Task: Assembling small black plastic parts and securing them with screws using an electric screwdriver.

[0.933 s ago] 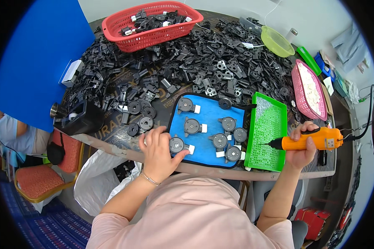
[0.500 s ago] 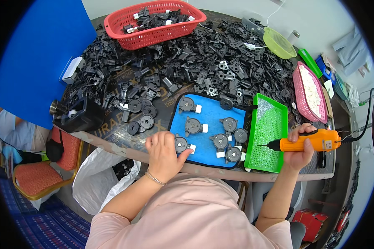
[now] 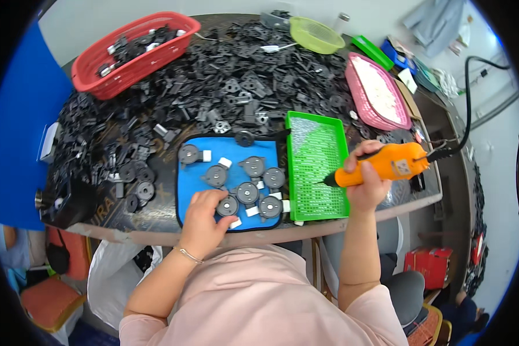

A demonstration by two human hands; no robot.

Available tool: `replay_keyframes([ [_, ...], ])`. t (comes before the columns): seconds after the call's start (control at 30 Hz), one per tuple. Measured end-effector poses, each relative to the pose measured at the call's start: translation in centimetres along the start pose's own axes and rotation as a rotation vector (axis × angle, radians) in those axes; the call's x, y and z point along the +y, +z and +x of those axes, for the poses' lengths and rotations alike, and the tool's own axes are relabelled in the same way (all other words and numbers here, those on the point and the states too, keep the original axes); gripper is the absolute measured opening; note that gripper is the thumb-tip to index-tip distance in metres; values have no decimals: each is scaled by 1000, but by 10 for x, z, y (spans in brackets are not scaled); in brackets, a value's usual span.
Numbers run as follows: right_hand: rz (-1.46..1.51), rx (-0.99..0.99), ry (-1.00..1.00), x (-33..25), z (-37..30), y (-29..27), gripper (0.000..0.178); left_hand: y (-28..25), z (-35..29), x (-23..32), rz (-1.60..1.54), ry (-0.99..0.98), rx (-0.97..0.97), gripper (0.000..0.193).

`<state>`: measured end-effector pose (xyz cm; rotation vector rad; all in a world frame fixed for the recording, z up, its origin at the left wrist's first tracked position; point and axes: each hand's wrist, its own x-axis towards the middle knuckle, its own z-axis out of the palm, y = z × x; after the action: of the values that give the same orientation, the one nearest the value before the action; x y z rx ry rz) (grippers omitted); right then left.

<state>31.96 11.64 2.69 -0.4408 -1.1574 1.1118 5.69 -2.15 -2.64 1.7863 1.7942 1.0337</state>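
Observation:
My left hand (image 3: 200,220) rests at the near left of a blue mat (image 3: 193,193), thumb and fingers closed around a black round part (image 3: 228,206) with a white tab. Right beside that part lies another black round part (image 3: 247,193), and several more like it are spread over the mat. In my right hand (image 3: 368,185) is an orange electric screwdriver (image 3: 395,165), gripped around its body. Its thin tip points left over a green tray (image 3: 320,216) holding many small silvery screws.
Heaps of black plastic parts (image 3: 202,81) cover the far table. Behind them stand a red basket (image 3: 127,72), a yellow-green basket (image 3: 317,37) and a pink basket (image 3: 360,95) of white pieces. A black cable (image 3: 468,104) runs from the screwdriver. Black discs (image 3: 145,190) lie left of the mat.
The whole view has shifted, so the table appears farther left. My left hand has slid the black round part rightward on the mat, closer to the others. The screwdriver stays over the tray.

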Motion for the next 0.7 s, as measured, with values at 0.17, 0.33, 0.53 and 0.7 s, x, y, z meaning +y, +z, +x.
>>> replay_keyframes([
  [0.17, -72, -14, -75, 0, -1, -1, 27, 1, 5, -5, -51, -72, -88, 56],
  [0.33, -40, -19, -70, 1, 0, 0, 26, 1, 8, -3, -70, -92, -117, 56],
  [0.53, -39, -49, -63, 5, -1, -2, 24, -1, 10, -3, -56, -84, -134, 56],
  [0.7, -41, -50, -8, 6, 1, -1, 24, -2, 10, -3, -69, -93, -128, 56],
])
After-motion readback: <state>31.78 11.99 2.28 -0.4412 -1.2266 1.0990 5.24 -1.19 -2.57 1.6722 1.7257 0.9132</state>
